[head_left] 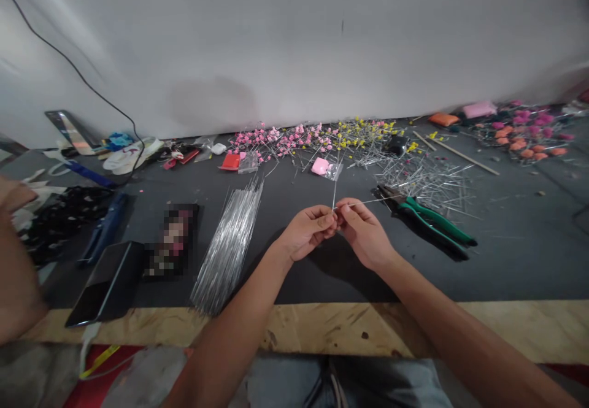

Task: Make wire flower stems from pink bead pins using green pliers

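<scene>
My left hand (309, 231) and my right hand (367, 231) meet over the dark tabletop, fingertips pinched close together. Between the left fingertips stands a thin silvery wire (334, 188), pointing away from me. A second thin length of wire (370, 200) runs from my right fingers toward the pliers; whether both lengths are one piece, I cannot tell. Green-and-black pliers (427, 223) lie just right of my right hand. To the left of my hands rests a bundle of straight wires (227, 245). A pink packet (321, 166) lies beyond my fingers.
Wire stems with pink (285, 138) and yellow tips (368, 130) line the wall. Loose wires (427, 181) lie behind the pliers, orange-tipped stems (524, 144) far right. A phone (103, 285) on a cable sits left, near another person's arm (18, 267).
</scene>
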A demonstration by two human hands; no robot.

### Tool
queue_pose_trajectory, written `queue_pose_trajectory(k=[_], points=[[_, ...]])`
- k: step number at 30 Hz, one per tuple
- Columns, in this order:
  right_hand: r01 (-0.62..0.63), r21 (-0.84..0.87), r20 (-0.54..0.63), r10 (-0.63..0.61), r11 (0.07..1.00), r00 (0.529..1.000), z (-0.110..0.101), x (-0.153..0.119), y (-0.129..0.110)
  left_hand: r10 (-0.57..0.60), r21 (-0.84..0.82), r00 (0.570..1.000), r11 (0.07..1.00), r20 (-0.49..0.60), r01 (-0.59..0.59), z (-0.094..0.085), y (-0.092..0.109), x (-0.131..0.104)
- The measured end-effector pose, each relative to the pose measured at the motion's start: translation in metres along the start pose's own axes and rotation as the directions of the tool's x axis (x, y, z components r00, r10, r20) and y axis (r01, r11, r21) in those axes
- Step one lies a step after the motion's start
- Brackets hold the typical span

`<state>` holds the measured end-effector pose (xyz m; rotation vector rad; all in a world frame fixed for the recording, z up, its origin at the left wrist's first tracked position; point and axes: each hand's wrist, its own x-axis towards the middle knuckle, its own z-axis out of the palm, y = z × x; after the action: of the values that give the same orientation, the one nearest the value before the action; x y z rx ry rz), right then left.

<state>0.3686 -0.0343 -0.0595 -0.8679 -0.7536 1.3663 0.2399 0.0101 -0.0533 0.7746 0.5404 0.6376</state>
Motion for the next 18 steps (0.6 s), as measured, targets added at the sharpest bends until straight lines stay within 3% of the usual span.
queue_pose_trajectory(k=[7, 12, 18], points=[[-0.047, 0.011, 0.056, 0.046, 0.999, 0.997, -0.005, 0.003, -0.001, 0.011, 0.049, 1.000, 0.999, 0.004, -0.011, -0.002, -0.001, 0.001], [0.050, -0.176, -0.052, -0.059, 0.983, 0.997, -0.009, 0.008, 0.002, 0.180, 0.262, 0.979, 0.953, -0.095, -0.150, -0.001, -0.002, 0.007], [0.023, -0.300, -0.065, -0.045, 0.954, 0.997, -0.017, 0.012, 0.007, 0.282, 0.446, 0.942, 0.878, -0.182, -0.176, -0.002, -0.006, 0.011]])
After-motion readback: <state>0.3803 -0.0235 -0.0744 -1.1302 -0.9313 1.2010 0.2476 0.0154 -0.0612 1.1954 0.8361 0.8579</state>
